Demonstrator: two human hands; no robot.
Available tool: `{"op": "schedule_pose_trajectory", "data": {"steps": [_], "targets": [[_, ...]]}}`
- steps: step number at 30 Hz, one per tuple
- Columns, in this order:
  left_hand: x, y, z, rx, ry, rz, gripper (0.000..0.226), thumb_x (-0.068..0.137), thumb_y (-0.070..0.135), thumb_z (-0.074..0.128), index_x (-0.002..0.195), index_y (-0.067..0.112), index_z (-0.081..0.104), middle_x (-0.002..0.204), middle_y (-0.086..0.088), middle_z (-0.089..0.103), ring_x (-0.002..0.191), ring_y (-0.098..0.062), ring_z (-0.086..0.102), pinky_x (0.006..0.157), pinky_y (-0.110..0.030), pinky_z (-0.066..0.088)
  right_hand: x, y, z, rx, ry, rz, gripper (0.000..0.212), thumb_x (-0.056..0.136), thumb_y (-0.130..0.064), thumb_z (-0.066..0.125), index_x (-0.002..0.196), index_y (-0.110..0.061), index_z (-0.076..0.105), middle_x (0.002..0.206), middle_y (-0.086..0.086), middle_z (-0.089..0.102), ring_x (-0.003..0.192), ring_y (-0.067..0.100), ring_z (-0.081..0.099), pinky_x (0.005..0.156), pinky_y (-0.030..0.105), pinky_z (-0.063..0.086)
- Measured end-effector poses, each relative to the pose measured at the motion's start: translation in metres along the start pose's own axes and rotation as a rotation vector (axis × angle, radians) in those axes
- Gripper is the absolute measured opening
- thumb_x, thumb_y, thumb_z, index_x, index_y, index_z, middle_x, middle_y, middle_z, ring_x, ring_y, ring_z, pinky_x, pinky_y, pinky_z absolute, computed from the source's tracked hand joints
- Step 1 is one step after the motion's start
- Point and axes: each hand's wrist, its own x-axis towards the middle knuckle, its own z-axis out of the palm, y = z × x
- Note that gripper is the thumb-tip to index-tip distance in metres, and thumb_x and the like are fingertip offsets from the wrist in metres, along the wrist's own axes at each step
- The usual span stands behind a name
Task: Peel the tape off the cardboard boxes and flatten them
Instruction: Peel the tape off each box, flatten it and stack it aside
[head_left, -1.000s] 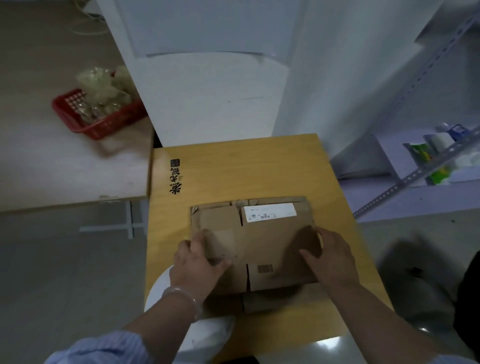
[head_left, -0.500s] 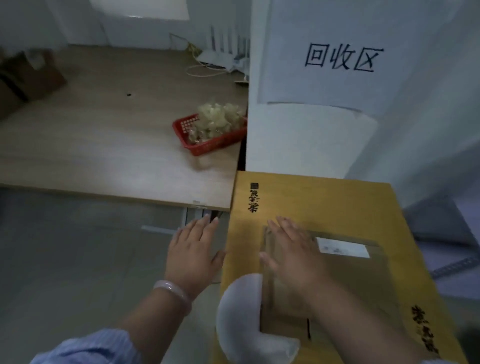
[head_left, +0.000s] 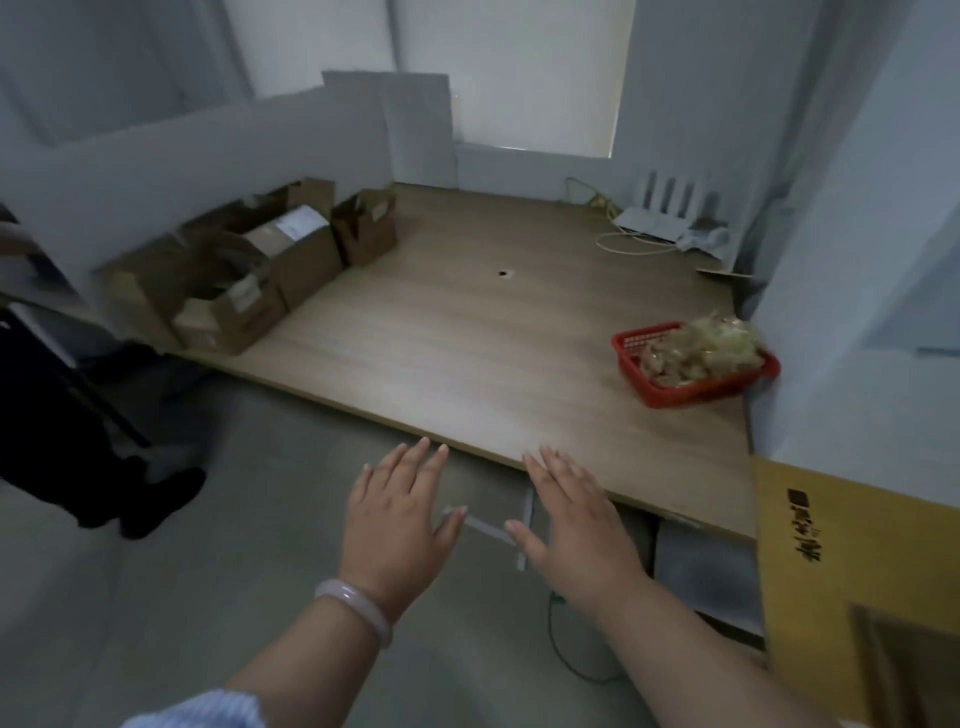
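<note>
Since half a second ago my head view has swung left, and the right hand (head_left: 571, 525) has come off the flattened box (head_left: 906, 675), which now shows only as a brown corner at the lower right of the frame. It lies on the yellow board (head_left: 852, 561), the one with black characters printed near its upper edge.

Both hands sit low in the middle of the frame, palms down, side by side but apart. On the left hand (head_left: 397, 512) I see the fingers straight and slightly spread, holding nothing, over the grey floor (head_left: 208, 571). A pale bracelet (head_left: 356, 608) rings its wrist and a blue striped sleeve (head_left: 197, 712) shows at the bottom edge. The right hand's fingers are straight too and grip nothing. Their tips overlap the near edge of the wooden table (head_left: 467, 338), though I cannot tell whether they touch it.

At the upper left, against the white wall, a cluster of brown cardboard boxes (head_left: 249, 270) stands on the far end of that table, flaps up, some with white labels. A red basket (head_left: 696, 364) heaped with crumpled clear tape sits at the right of the table, near the white partition. A white router (head_left: 665, 218) with cables rests in the upper right corner of the table. Someone's dark trousers and shoes (head_left: 104, 467) fill the left edge
</note>
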Motion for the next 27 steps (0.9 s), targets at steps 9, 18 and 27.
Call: {"op": "schedule_pose_trajectory", "data": {"steps": [9,18,27], "targets": [[0.058,-0.12,-0.013,-0.019,0.095,-0.116,0.065,0.077,0.058,0.045,0.133,0.025,0.053,0.137,0.001,0.054,0.126,-0.022,0.05,0.101,-0.049,0.043,0.126,-0.089,0.024,-0.038,-0.008,-0.117,0.073,0.089,-0.067,0.02,0.149,-0.036,-0.008,0.158,-0.013,-0.013,0.138,-0.002,-0.018,0.113,0.024,-0.013],[0.182,-0.213,0.002,0.081,0.096,-0.232,0.066,0.079,0.06,0.039,0.134,0.026,0.051,0.137,0.001,0.053,0.125,-0.023,0.051,0.101,-0.047,0.042,0.302,-0.12,0.05,-0.025,-0.035,-0.241,0.082,0.077,-0.072,0.009,0.15,-0.036,-0.005,0.158,-0.013,-0.01,0.144,0.004,-0.012,0.112,0.021,-0.012],[0.282,-0.312,0.012,0.065,0.089,-0.373,0.066,0.085,0.056,0.05,0.143,0.029,0.038,0.148,0.003,0.04,0.136,-0.02,0.037,0.109,-0.042,0.031,0.452,-0.164,0.058,-0.001,-0.091,-0.333,0.07,0.095,-0.058,0.032,0.15,-0.034,-0.002,0.159,-0.011,-0.008,0.145,0.006,-0.01,0.114,0.023,-0.008]]}}
